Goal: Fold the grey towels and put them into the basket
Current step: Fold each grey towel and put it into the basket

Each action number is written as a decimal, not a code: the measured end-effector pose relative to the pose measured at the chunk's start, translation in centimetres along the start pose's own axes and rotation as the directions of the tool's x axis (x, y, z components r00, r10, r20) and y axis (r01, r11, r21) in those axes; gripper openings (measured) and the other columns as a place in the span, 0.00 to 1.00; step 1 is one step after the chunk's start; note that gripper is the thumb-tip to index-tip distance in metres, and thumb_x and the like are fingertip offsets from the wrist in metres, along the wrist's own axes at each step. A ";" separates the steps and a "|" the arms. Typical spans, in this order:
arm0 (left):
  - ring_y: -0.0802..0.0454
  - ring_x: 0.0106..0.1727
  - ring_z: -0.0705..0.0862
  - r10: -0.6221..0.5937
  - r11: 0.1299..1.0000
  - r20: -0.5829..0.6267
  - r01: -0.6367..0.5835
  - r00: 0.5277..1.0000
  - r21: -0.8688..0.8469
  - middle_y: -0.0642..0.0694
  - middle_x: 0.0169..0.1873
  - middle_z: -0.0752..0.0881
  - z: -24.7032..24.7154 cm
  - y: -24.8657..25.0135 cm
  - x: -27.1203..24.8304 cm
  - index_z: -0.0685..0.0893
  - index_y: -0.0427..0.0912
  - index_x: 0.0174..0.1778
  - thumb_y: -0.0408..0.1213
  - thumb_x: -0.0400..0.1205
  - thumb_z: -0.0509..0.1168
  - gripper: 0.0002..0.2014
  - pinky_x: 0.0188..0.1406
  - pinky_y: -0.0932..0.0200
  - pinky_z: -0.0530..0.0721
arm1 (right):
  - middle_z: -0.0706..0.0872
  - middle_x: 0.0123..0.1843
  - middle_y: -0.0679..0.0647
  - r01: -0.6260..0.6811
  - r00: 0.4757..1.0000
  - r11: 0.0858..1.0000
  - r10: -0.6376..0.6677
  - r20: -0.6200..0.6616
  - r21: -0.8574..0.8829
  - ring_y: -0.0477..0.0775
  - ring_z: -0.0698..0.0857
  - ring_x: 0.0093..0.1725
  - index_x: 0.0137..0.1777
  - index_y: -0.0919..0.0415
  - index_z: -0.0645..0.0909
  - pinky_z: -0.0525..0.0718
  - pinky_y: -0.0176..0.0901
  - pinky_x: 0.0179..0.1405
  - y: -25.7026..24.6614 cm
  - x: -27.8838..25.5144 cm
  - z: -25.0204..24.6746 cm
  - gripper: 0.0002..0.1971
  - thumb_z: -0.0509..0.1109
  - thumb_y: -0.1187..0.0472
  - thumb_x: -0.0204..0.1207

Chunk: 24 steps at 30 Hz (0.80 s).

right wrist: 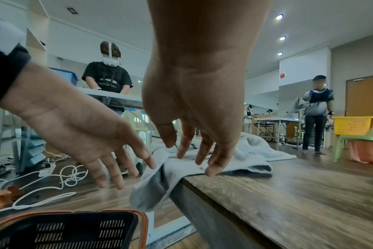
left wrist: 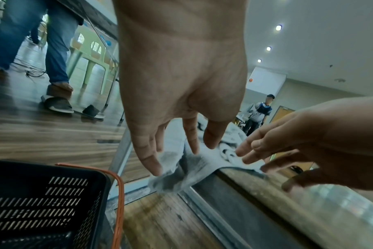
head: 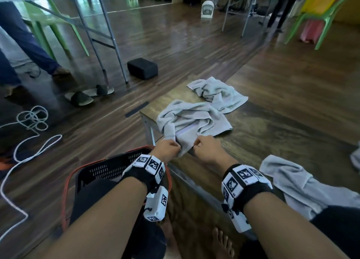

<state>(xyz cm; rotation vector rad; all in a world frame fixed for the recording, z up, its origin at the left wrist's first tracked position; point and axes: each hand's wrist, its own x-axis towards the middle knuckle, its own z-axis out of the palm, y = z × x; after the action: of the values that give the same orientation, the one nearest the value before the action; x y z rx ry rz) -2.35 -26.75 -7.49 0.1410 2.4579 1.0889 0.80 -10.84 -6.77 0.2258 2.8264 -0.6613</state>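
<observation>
A crumpled grey towel (head: pixel 194 120) lies at the near-left corner of the low wooden table (head: pixel 272 112), one corner hanging over the edge (right wrist: pixel 151 190). My left hand (head: pixel 167 148) and right hand (head: pixel 206 147) are side by side at its near hem. In the wrist views the left hand's fingers (left wrist: pixel 153 161) and the right hand's fingers (right wrist: pixel 213 168) point down fairly straight, tips touching the cloth. A second towel (head: pixel 218 95) lies behind, a third (head: pixel 303 184) near my right forearm. The black basket (head: pixel 109 169) with an orange rim stands on the floor under my left wrist.
On the floor to the left are a looped white cable (head: pixel 29 137), a pair of sandals (head: pixel 87 97), a black block (head: pixel 142 67) and a folding table's legs (head: pixel 115 44). A person's legs (head: pixel 29 44) stand there. My bare foot (head: pixel 222 243) is beneath the table edge.
</observation>
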 end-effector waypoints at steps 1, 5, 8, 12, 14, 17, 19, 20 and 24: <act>0.41 0.45 0.82 -0.015 1.000 0.008 0.015 1.000 -0.004 0.40 0.41 0.85 0.4 -0.4 0.7 0.90 0.43 0.35 0.33 0.77 0.65 0.10 0.48 0.54 0.83 | 0.79 0.62 0.60 0.001 1.000 0.999 -0.001 0.000 -0.035 0.66 0.74 0.66 0.58 0.54 0.79 0.70 0.52 0.59 0.5 0.6 0.3 0.11 0.60 0.56 0.81; 0.39 0.51 0.84 -0.073 0.997 0.051 0.072 0.996 0.025 0.34 0.49 0.88 1.5 -1.5 2.7 0.89 0.42 0.35 0.31 0.79 0.66 0.09 0.50 0.57 0.80 | 0.70 0.72 0.59 0.018 0.999 0.999 -0.016 0.036 -0.051 0.66 0.62 0.74 0.71 0.54 0.77 0.64 0.57 0.75 1.7 1.6 1.4 0.17 0.59 0.55 0.83; 0.39 0.42 0.81 -0.068 0.998 -0.047 0.069 0.997 0.010 0.38 0.32 0.80 1.7 -1.4 3.1 0.77 0.38 0.25 0.33 0.76 0.65 0.13 0.37 0.56 0.73 | 0.70 0.73 0.59 0.029 0.999 1.000 -0.029 0.038 -0.001 0.65 0.61 0.74 0.72 0.55 0.75 0.65 0.57 0.75 2.2 1.6 1.9 0.18 0.62 0.55 0.84; 0.45 0.33 0.83 -0.039 0.974 -0.298 -0.030 0.954 -0.224 0.33 0.32 0.88 1.5 0.3 2.5 0.88 0.29 0.35 0.37 0.77 0.67 0.13 0.38 0.50 0.85 | 0.70 0.76 0.59 0.052 0.996 0.994 -0.045 -0.072 0.095 0.64 0.62 0.76 0.80 0.58 0.68 0.64 0.56 0.77 2.3 1.0 2.0 0.27 0.68 0.52 0.83; 0.49 0.34 0.84 -0.023 0.926 -0.337 -0.107 0.941 -0.361 0.37 0.33 0.90 1.3 2.8 2.1 0.91 0.33 0.37 0.31 0.80 0.68 0.10 0.36 0.59 0.83 | 0.71 0.75 0.58 0.085 0.989 0.991 -0.072 -0.128 0.104 0.62 0.64 0.74 0.80 0.59 0.66 0.63 0.54 0.74 2.2 0.4 1.4 0.32 0.71 0.48 0.80; 0.53 0.38 0.85 0.036 0.857 -0.350 -0.209 0.936 -0.471 0.49 0.33 0.89 1.0 7.4 1.2 0.92 0.38 0.38 0.31 0.80 0.69 0.08 0.47 0.55 0.87 | 0.76 0.67 0.56 0.124 0.973 0.988 -0.102 -0.207 0.094 0.61 0.69 0.70 0.71 0.57 0.71 0.67 0.53 0.68 2.3 -0.8 -0.1 0.30 0.74 0.43 0.76; 0.50 0.41 0.88 0.053 0.801 -0.312 -0.227 0.949 -0.555 0.51 0.32 0.90 1.0 10.3 0.5 0.93 0.45 0.33 0.32 0.79 0.71 0.10 0.49 0.51 0.88 | 0.77 0.66 0.58 0.111 0.958 0.990 -0.083 -0.275 0.085 0.63 0.69 0.69 0.71 0.57 0.70 0.71 0.56 0.68 2.4 -2.0 -1.6 0.28 0.73 0.46 0.77; 0.48 0.45 0.90 0.062 0.779 -0.284 -0.224 0.957 -0.586 0.51 0.34 0.91 1.0 11.6 0.1 0.92 0.48 0.31 0.32 0.78 0.72 0.11 0.50 0.50 0.88 | 0.77 0.66 0.59 0.093 0.944 0.993 -0.066 -0.324 0.068 0.64 0.68 0.69 0.72 0.58 0.71 0.72 0.58 0.68 2.7 -2.8 -2.5 0.26 0.71 0.48 0.78; 0.48 0.49 0.90 0.216 0.702 -0.277 -0.346 0.936 -0.623 0.49 0.37 0.92 1.5 16.0 -2.6 0.93 0.42 0.34 0.27 0.76 0.68 0.10 0.51 0.50 0.90 | 0.79 0.59 0.60 0.071 0.855 0.993 -0.014 -0.518 0.091 0.67 0.72 0.66 0.53 0.56 0.79 0.73 0.56 0.61 4.3 -5.9 -6.9 0.10 0.60 0.52 0.84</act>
<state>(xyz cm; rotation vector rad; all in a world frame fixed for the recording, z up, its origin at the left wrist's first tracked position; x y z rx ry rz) -0.76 -15.47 4.12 0.2029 2.0623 2.1414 6.08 -4.47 -1.09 0.4184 3.3186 -0.8767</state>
